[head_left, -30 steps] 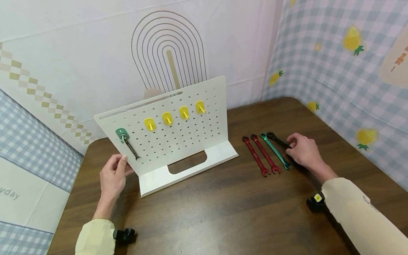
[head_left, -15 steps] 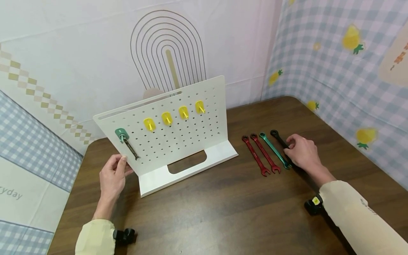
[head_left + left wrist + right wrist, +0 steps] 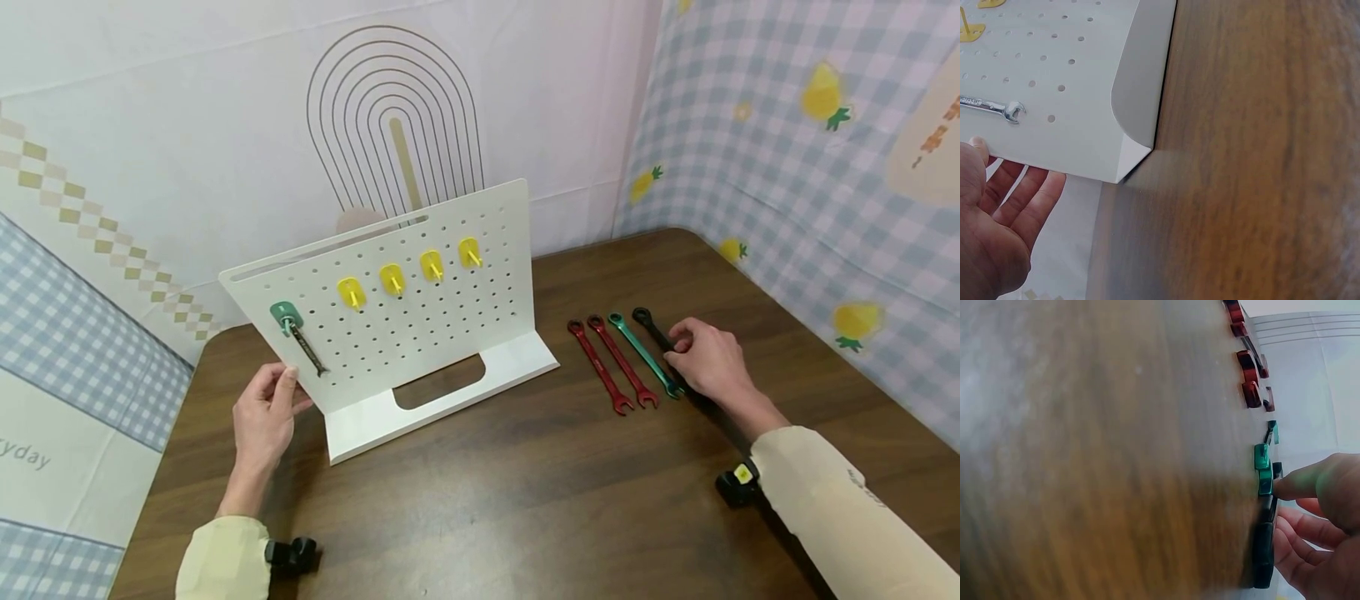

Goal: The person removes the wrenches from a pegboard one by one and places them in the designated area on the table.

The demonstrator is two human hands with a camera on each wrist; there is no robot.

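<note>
My left hand (image 3: pixel 262 417) grips the lower left edge of a white pegboard stand (image 3: pixel 450 333). In the left wrist view the thumb lies on the front, the other fingers behind. On the board's green hook (image 3: pixel 285 313) hangs a silver combination wrench (image 3: pixel 307 348). At the right, my right hand (image 3: pixel 712 360) pinches a black combination wrench (image 3: pixel 655 330) lying on the table, its far ring end showing. The right wrist view has the black wrench (image 3: pixel 1264 550) between thumb and fingers. Beside it lie a green wrench (image 3: pixel 642 353) and two red wrenches, one outer (image 3: pixel 600 367), one inner (image 3: pixel 622 362).
Several yellow hooks (image 3: pixel 392 279) sit in a row on the pegboard with nothing hanging from them. The brown wooden table (image 3: pixel 510 500) extends in front of the stand. Patterned cloth walls (image 3: pixel 570 108) stand behind and at the sides.
The black wrench's ring end has shifted slightly right, away from the green wrench, and the right hand has moved a little left. The left hand stays on the board's edge.
</note>
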